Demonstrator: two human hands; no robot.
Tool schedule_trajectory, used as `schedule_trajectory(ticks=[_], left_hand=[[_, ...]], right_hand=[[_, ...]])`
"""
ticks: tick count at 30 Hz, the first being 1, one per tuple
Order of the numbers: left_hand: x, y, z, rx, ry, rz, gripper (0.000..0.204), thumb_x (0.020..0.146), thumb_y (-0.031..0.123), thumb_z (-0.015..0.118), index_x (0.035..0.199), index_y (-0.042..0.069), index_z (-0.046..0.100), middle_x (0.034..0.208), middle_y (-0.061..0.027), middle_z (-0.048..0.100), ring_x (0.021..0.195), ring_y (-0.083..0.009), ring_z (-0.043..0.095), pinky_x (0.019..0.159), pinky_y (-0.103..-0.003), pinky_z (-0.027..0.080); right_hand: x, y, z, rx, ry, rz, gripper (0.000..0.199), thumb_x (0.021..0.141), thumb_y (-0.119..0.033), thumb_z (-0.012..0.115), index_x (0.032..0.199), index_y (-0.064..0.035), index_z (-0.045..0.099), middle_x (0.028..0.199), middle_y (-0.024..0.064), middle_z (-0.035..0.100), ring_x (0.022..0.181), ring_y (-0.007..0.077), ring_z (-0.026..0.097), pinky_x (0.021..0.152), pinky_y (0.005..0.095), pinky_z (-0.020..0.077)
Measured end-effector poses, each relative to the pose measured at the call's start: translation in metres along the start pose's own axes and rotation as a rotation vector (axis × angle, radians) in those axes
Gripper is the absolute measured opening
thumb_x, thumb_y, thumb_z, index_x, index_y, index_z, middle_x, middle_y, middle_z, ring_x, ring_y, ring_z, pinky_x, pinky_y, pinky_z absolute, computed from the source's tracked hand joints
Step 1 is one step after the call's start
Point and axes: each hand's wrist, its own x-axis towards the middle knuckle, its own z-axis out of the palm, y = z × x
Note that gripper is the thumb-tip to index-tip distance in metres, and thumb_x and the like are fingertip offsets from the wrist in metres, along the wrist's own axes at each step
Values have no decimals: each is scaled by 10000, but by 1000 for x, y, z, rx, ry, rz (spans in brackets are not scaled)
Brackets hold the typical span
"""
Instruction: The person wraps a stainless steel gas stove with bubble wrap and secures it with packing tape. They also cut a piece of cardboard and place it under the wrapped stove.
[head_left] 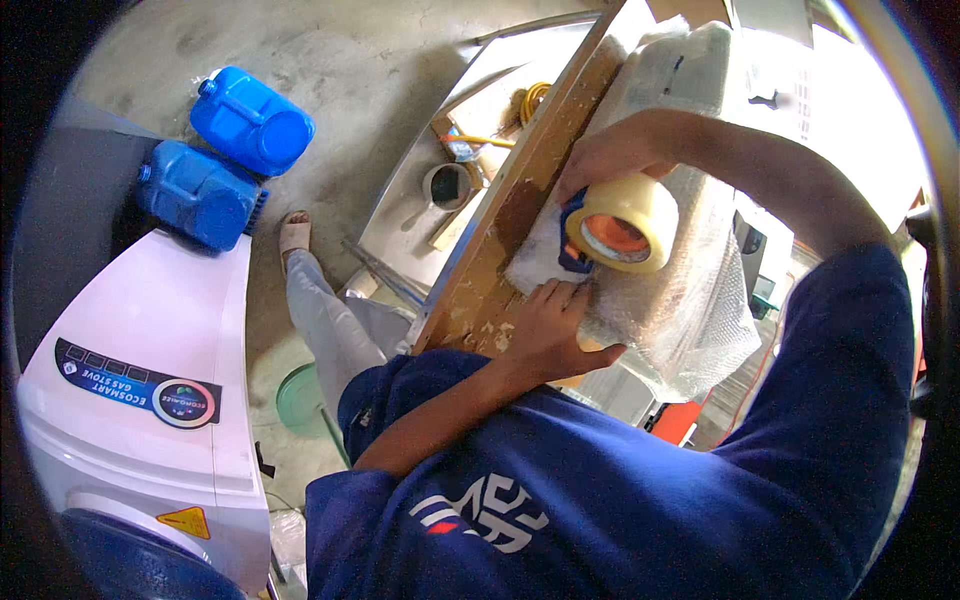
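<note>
A long bundle in clear bubble wrap [712,318] lies along a worn wooden bench. My right hand [618,152] reaches across its far side and is closed around a blue tape dispenser [573,232]. The dispenser carries a thick roll of clear-yellow packing tape [657,222] with an orange hub, and its front end is down at the wrap. My left hand [548,328] lies on the near end of the wrap just below the dispenser, fingers stretched out and thumb apart. The dispenser's handle is mostly hidden by my right hand and the roll.
The wooden bench [497,262] has a raised edge to my left. Beyond it, a lower table [408,172] holds a cup [447,186] and a yellow coiled cable [535,103]. Two blue jerrycans [262,125] and a white appliance [150,310] stand farther left. A person's leg [318,300] shows between.
</note>
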Motion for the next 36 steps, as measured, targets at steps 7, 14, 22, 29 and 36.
schedule_trajectory(ticks=[7, 14, 22, 29, 36], left_hand=[[-9, 3, -5, -7, -75, 23, 769, 847, 539, 683, 1254, -107, 588, 1076, -220, 600, 1031, -364, 553, 946, -455, 458], [-9, -1, -10, -53, -123, -4, 689, 909, 459, 643, 1333, -74, 542, 1157, -238, 573, 1091, -397, 528, 1005, -480, 426], [-17, -14, 1, -205, -47, -30, 548, 934, 317, 615, 1335, -51, 552, 1191, -242, 596, 1102, -404, 550, 993, -484, 439], [-37, -51, 7, -664, 282, -629, 465, 1011, 386, 517, 1221, -17, 616, 943, -131, 671, 868, -259, 643, 838, -386, 512], [24, -115, -27, -1243, 524, -1283, 469, 1035, 439, 515, 1199, 12, 616, 996, -102, 685, 866, -223, 680, 784, -379, 580]], right_hand=[[-12, 1, 6, 140, 234, -109, 363, 1019, -281, 572, 1242, 4, 601, 1065, 112, 719, 888, 171, 719, 758, 332, 634], [32, 42, 1, 285, 231, -410, 493, 933, -136, 693, 1383, -30, 520, 1318, 122, 619, 1191, 195, 616, 1041, 334, 513], [63, 79, 14, 457, 236, -520, 422, 991, -312, 581, 1312, -40, 606, 1188, 121, 645, 1076, 174, 639, 941, 316, 560], [60, 75, 16, 265, 261, -470, 417, 995, -304, 513, 1282, -21, 624, 1218, 127, 634, 1096, 181, 623, 981, 325, 536], [55, 72, 19, 190, 286, -513, 399, 985, -298, 535, 1263, -36, 651, 1195, 127, 653, 1090, 186, 621, 988, 312, 509]])
